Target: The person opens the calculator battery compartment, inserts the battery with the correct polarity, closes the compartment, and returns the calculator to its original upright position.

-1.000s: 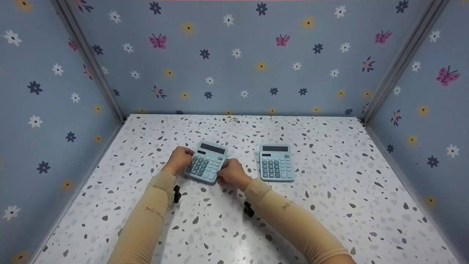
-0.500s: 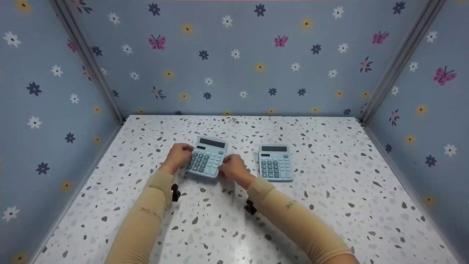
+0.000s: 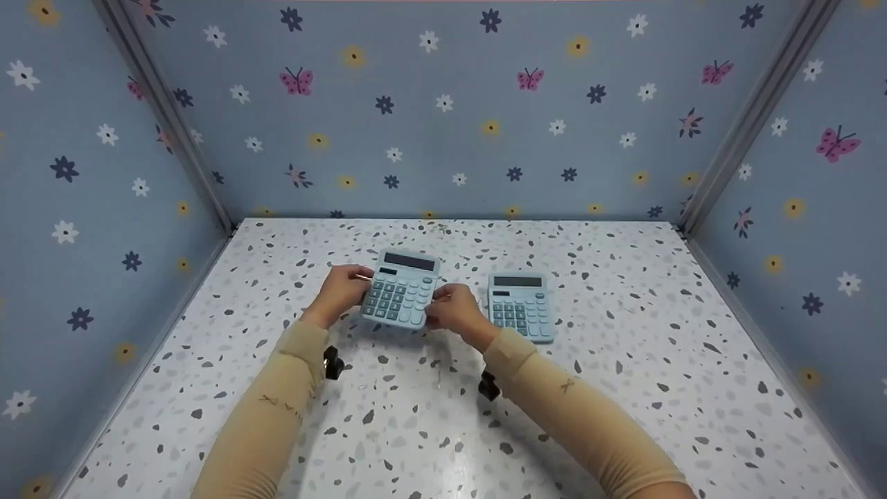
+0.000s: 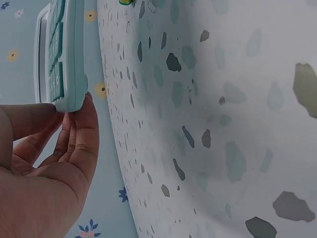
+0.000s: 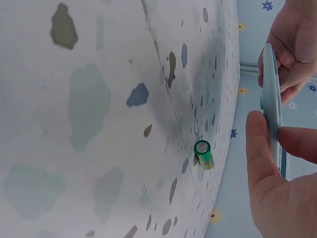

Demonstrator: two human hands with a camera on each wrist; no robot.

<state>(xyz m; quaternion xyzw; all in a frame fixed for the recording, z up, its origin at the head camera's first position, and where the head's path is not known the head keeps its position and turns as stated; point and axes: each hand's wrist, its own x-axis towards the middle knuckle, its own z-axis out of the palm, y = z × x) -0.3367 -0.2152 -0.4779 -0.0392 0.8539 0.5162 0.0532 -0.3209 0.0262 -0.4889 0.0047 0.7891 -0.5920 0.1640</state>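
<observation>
The left hand (image 3: 341, 294) pinches the calculator (image 3: 400, 290) at nine o'clock, the right hand (image 3: 459, 310) at four. It looks light and hard, easiest held by its sides.

In the left wrist view, the held calculator (image 4: 76, 54) and a green battery (image 4: 126, 2) are cut off by the top edge. The second calculator (image 3: 532, 303) is partly hidden by the right sleeve (image 3: 575, 395), and the markings on its keys (image 3: 510, 312) cannot be read.
</observation>
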